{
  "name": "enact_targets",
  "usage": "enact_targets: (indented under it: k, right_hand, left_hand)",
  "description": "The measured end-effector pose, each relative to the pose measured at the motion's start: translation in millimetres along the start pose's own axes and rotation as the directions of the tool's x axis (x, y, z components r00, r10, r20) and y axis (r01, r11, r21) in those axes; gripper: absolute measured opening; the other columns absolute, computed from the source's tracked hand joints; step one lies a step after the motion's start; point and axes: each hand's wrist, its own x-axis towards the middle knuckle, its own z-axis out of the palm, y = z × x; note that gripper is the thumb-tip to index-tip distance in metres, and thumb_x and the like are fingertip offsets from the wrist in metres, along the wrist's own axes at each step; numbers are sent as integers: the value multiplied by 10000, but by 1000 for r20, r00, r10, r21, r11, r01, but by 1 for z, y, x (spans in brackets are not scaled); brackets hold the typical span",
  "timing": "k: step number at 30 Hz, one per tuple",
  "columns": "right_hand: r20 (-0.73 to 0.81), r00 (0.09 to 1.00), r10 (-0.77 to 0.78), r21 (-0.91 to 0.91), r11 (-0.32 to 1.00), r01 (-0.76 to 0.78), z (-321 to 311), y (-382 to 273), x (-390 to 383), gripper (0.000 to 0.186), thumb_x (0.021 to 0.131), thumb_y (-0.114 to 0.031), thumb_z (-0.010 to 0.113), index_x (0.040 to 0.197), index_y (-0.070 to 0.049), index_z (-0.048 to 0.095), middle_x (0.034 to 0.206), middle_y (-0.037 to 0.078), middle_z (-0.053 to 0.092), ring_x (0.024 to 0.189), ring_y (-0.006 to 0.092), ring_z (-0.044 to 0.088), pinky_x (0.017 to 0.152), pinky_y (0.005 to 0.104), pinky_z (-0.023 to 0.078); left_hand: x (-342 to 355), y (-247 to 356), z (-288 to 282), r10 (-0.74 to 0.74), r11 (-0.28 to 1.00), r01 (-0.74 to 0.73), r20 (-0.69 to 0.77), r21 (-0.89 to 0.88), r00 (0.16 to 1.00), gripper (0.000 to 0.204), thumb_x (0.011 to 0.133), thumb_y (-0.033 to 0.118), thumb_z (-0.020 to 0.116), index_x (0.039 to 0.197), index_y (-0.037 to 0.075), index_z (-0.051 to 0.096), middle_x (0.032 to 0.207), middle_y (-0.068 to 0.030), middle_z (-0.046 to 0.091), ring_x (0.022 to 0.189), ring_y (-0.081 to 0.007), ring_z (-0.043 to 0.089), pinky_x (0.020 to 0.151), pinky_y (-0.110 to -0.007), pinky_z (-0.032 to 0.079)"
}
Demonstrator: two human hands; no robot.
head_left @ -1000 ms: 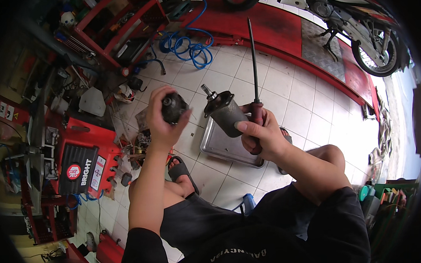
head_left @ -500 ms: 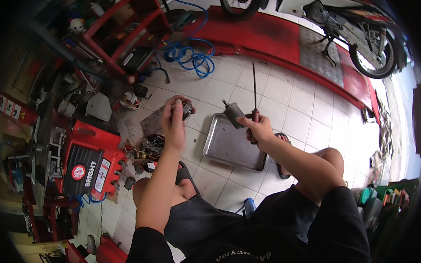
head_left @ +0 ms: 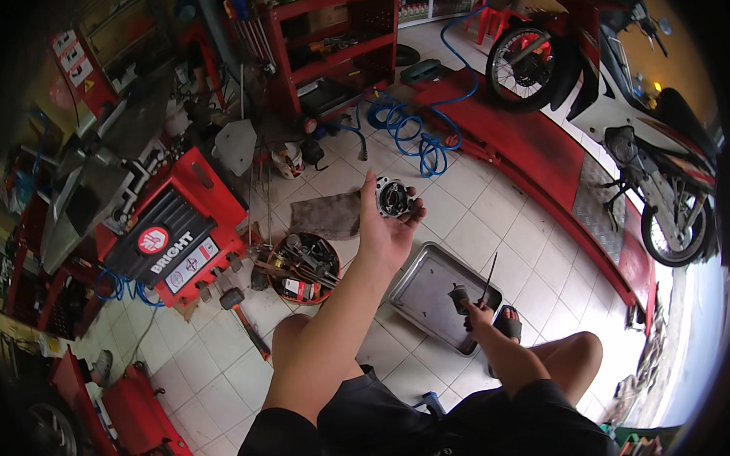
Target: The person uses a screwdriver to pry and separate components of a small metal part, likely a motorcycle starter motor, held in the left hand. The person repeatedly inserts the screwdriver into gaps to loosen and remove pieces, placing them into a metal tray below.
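My left hand (head_left: 388, 237) is raised with its palm up. The fingers cup a round metal housing (head_left: 393, 197), its open face toward me and small dark and shiny parts inside. Lower and to the right, my right hand (head_left: 480, 316) is closed round a long thin screwdriver (head_left: 491, 271), its shaft pointing up and away. The same hand pinches a dark metal cylinder (head_left: 459, 295) with a short shaft at its end. Below that hand lies a shallow metal tray (head_left: 418, 327) on the tiled floor. A few small dark bits rest in it.
A tub of tools (head_left: 333, 290) stands left of the tray, near a dark mat (head_left: 320, 217). A hammer (head_left: 245, 319) leans by the red machine (head_left: 178, 228). Blue hose (head_left: 426, 140) coils before a red lift platform (head_left: 533, 151) with a motorcycle (head_left: 622, 143).
My left hand has come up and turned, so the housing's open face now shows. My right hand sits lower over the tray, still with the screwdriver and cylinder. The view has swung left and upward.
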Motion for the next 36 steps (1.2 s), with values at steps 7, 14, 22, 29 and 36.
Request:
enact_targets:
  k: [7,14,22,29,36]
  right_hand:
    - [-133,986,99,206,976,-70,46,73,34,453,724,-298,912,804,-106,509,577,26,499,419,175,490,376,339,345]
    - [-81,980,182,225,961,-160,49,78,53,512,714,-252,928,812,-150,435,572,12,489,411,153,462,371,331,332]
    - [-63,980,190,295,941,-164,20,108,66,363,756,-146,894,894,-131,559,658,27,564,435,177,513,374,315,361]
    - [-113,992,48,112,993,-36,5,90,52,428,783,-94,848,820,-171,428,657,2,500,453,147,482,380,324,353]
    - [57,856,-514,-256,821,510,-5,-23,56,294,899,-301,754,876,-38,627,667,15,585,549,111,555,503,299,461]
  left_hand:
    - [0,16,0,65,997,-67,-44,-42,997,494,928,566,666,1005,80,620,963,-123,681,904,-275,635,867,-405,540]
    - [9,27,2,83,994,-87,-65,-66,994,475,940,539,658,1018,73,609,956,-131,683,889,-285,640,879,-416,532]
    - [17,22,-2,31,998,-36,-83,-54,996,469,945,516,661,1070,68,597,980,-145,674,903,-288,632,879,-421,531]
    - [17,21,0,57,998,-58,-41,-37,998,461,959,474,649,1040,20,646,1004,-162,673,939,-314,623,915,-429,532]
    - [17,21,5,229,926,-253,115,281,967,371,958,397,714,1099,61,648,1026,-103,677,871,-239,663,816,-365,543]
